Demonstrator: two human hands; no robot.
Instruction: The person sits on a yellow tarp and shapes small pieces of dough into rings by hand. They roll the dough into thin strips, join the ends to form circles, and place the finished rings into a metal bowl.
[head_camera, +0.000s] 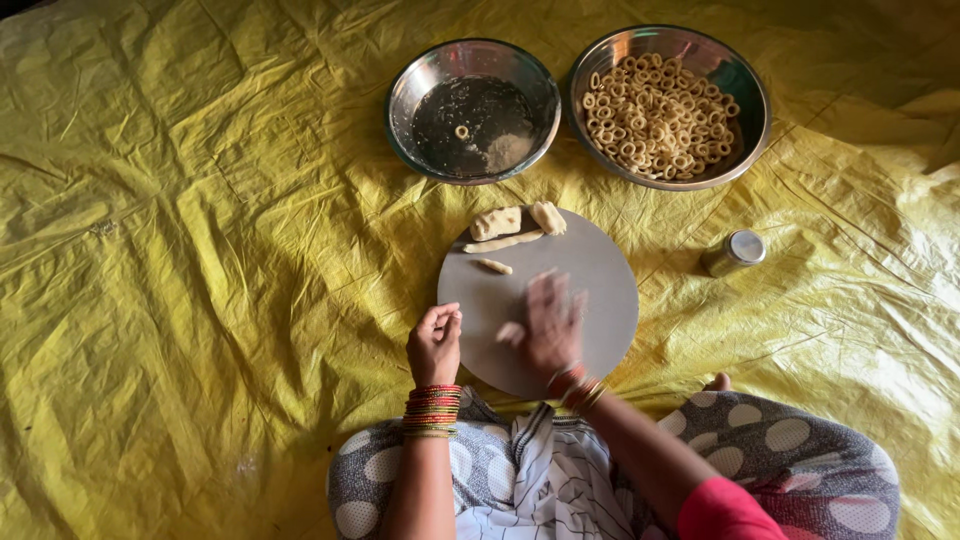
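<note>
A round grey board (590, 270) lies on the yellow sheet in front of me. My right hand (550, 322) is flat on the board with fingers spread and blurred by motion; whatever lies under the palm is hidden. My left hand (434, 345) rests at the board's left edge, fingers curled loosely with nothing visible in them. At the far edge of the board sit two dough lumps (497, 222) (548, 217), a thin rolled dough strip (503, 242) and a short dough piece (494, 266).
A steel bowl (745, 85) full of small dough rings stands at the back right. Left of it is a steel bowl (420, 90) holding dark liquid and one ring. A small steel cup (735, 250) lies right of the board. The yellow sheet (200, 280) covers the floor.
</note>
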